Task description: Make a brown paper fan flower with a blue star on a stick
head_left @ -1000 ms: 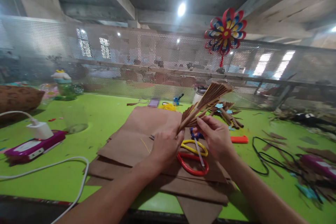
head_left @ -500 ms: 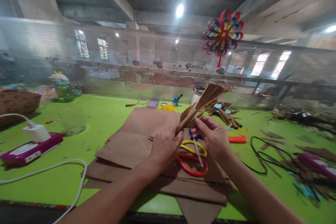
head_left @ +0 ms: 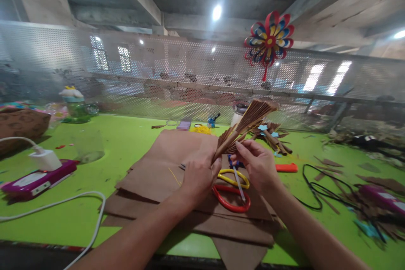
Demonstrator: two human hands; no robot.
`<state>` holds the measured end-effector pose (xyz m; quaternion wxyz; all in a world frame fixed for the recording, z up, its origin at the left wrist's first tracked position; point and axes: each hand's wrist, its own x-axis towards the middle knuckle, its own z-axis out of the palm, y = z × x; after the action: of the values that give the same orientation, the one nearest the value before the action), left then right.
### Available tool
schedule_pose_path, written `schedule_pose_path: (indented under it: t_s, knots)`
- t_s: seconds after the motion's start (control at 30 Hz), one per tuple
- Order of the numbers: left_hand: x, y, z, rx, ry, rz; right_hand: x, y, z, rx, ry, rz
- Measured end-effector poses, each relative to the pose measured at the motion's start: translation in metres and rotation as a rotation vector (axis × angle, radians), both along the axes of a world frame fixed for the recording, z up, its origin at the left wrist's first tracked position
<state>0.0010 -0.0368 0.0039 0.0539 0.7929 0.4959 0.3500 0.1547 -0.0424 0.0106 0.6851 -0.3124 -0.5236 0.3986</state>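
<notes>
Left fingers (head_left: 207, 162) grip pleated paper (head_left: 255, 117); right fingers (head_left: 243, 152) pinch edge.

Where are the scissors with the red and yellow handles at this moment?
In the head view, the scissors lie on the brown paper sheets, handles slightly right of and below centre, between the left hand and right hand, below the pleated paper.

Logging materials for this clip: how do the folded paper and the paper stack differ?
The folded paper is pleated; the paper stack has broad, mostly flat sheets. The folded paper is in the left hand; the paper stack lies on the table. Both are brown.
</notes>
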Motion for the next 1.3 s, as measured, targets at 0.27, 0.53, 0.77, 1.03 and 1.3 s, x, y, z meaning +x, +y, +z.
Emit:
schedule_pose_path:
  t_s: [0.27,0.53,0.77,1.03,1.3]
  knots:
    - [-0.002,0.003,0.000,-0.033,-0.040,-0.015,0.001,0.000,0.000,0.007,0.006,0.040]
    - [-0.007,0.007,0.001,-0.028,-0.087,-0.033,0.000,0.001,-0.007,-0.060,-0.075,-0.004]
    - [-0.008,0.007,0.000,-0.053,-0.087,-0.027,-0.004,0.002,-0.013,-0.060,-0.217,-0.043]
    - [-0.007,0.008,0.000,-0.066,-0.187,-0.095,-0.004,0.003,-0.014,-0.062,-0.285,-0.039]
    - [-0.010,0.004,0.006,-0.164,-0.329,-0.212,-0.004,0.002,-0.013,-0.058,-0.349,-0.019]
